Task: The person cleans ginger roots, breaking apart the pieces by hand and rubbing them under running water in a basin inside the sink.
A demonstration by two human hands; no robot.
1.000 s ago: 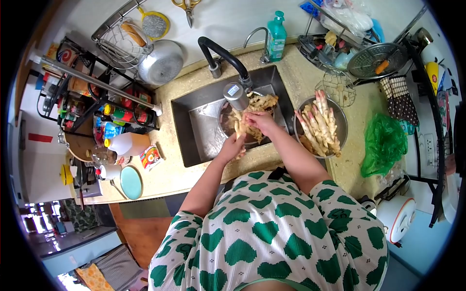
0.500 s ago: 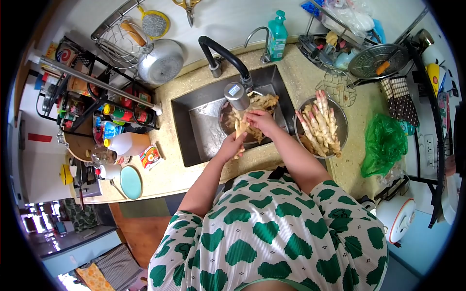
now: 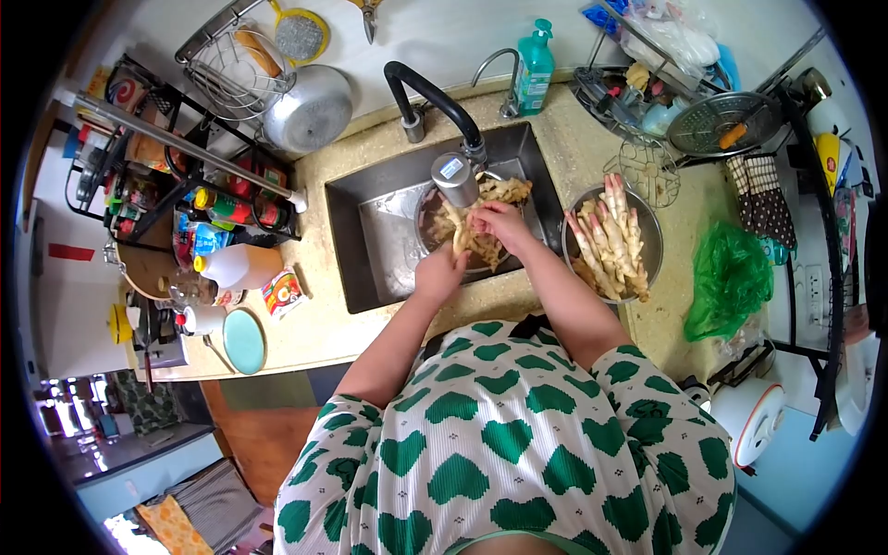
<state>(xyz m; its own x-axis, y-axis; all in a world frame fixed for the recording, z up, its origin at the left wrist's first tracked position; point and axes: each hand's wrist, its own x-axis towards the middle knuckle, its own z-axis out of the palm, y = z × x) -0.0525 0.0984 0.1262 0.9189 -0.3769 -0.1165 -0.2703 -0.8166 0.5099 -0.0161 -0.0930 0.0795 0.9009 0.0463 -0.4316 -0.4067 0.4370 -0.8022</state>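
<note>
Over the dark sink (image 3: 340,236), my left hand (image 3: 441,272) is closed around the lower end of a pale piece of ginger (image 3: 460,233), which points up toward the faucet. My right hand (image 3: 502,227) has its fingers pinched together close beside that piece; what lies between its fingertips is hidden. Below both hands, a metal bowl in the sink holds more knobbly ginger (image 3: 505,191). Right of the sink, a steel bowl (image 3: 655,222) is heaped with long, pale young ginger (image 3: 610,242) with pink tips.
A black faucet (image 3: 430,83) with a metal head reaches over the sink. Behind it stands a green pump bottle (image 3: 535,69). A green plastic bag (image 3: 729,277) lies at right. Left are a spice rack (image 3: 185,176), a jug (image 3: 242,268) and a turquoise oval board (image 3: 244,340).
My left hand has turned and closed further round the ginger, which now stands more upright. My right hand has shifted slightly. The heaped bowl at right looks the same.
</note>
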